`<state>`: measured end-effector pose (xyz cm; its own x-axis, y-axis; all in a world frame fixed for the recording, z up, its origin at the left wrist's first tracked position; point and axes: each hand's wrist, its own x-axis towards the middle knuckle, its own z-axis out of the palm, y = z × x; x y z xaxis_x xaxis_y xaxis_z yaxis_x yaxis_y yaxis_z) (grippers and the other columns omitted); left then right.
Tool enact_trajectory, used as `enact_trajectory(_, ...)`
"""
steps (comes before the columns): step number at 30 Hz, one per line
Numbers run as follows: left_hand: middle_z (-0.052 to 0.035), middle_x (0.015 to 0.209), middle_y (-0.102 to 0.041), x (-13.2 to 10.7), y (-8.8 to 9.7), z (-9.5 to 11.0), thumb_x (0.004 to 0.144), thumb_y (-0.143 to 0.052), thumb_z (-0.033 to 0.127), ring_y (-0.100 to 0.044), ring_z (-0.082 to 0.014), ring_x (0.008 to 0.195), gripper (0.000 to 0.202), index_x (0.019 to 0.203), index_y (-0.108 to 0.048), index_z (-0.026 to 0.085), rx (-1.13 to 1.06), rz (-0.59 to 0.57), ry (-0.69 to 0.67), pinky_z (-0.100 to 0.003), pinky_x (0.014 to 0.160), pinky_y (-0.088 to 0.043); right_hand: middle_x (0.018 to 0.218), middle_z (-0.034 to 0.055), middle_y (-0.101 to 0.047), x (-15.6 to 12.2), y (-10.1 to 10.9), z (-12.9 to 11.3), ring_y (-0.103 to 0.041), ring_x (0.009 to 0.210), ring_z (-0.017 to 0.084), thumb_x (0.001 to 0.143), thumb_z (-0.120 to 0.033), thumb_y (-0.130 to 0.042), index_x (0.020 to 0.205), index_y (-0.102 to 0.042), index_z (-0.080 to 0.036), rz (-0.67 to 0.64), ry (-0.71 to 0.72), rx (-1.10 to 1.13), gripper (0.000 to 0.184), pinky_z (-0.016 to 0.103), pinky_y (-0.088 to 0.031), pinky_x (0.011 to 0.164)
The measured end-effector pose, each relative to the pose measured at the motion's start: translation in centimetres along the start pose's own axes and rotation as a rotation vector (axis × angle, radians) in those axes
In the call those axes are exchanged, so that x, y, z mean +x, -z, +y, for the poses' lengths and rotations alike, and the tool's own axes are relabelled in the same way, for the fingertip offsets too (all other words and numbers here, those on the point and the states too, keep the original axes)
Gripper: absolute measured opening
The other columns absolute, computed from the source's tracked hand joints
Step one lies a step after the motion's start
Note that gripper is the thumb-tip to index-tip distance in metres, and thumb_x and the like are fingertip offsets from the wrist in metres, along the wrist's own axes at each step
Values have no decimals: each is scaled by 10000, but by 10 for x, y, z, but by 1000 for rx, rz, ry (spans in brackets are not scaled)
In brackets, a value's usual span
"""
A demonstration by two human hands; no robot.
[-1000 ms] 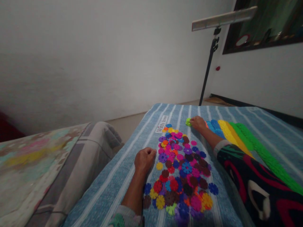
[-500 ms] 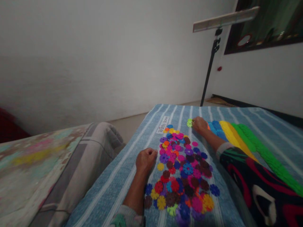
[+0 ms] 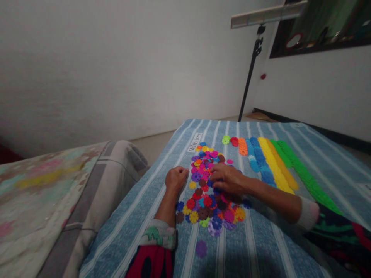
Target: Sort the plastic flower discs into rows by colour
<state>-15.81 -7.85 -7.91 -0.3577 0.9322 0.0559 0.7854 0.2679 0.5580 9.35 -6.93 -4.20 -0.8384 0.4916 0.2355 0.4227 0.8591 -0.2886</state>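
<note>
A loose pile of flower-shaped pieces (image 3: 203,212) in mixed colours lies on the striped blue cloth (image 3: 150,216). Over the pile's right side reaches my right hand (image 3: 227,178), its fingers apart and touching or just above pink and dark pieces; I see nothing gripped. My left hand (image 3: 176,178) rests closed on the cloth beside the pile's left edge, and nothing shows in its curled fingers. At the far side, a lime green flower piece (image 3: 225,140) lies left of a red stack (image 3: 234,141). Right of these run overlapping rows in orange (image 3: 242,146), blue (image 3: 262,164), yellow (image 3: 275,164) and green (image 3: 304,177).
A paper strip reading "With love" (image 3: 194,142) lies by the pile's far end. One purple flower piece (image 3: 201,249) sits apart near me. To the left is a cloth-covered surface (image 3: 52,181). Behind the table stands a black pole (image 3: 247,79) before a white wall.
My right hand has let go of the lime green piece at the far side and come back to the pile. My left hand stays beside the pile. The view has shifted slightly.
</note>
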Motion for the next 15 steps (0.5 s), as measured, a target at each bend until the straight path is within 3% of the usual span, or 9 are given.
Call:
enact_trajectory(4, -39, 804, -743, 0, 1, 1, 830, -532, 401, -646, -174, 752, 332, 831, -776, 176, 20, -3, -15, -253, 623, -373, 1158, 87, -605, -20, -13, -50, -549, 1086, 223, 934, -307, -597, 1027, -739, -227, -65, 279, 82, 187, 359, -429, 942)
enact_trajectory(8, -34, 803, -742, -1, 1, 3, 830, -533, 413, -646, -179, 757, 337, 850, -782, 186, 28, 0, -4, -257, 628, -378, 1046, 89, -589, -28, -23, -78, -532, 1053, 253, 876, -408, -678, 925, -708, -178, -129, 270, -55, 237, 376, -440, 896)
enact_trajectory(11, -35, 800, -743, -1, 1, 4, 828, -537, 414, -647, -184, 756, 336, 838, -785, 188, 34, 3, 2, -260, 627, -378, 1086, 89, -586, -29, -27, -71, -526, 1070, 257, 828, -442, -737, 942, -696, -171, -115, 226, -46, 297, 378, -435, 903)
enact_trajectory(15, -45, 836, -757, -1, 2, 6, 823, -549, 400, -654, -186, 770, 318, 841, -786, 189, 39, 7, 15, -260, 632, -381, 1092, 93, -603, -27, -22, -28, -545, 1022, 235, 865, -424, -707, 1042, -711, -182, -60, 137, 23, 300, 366, -440, 883)
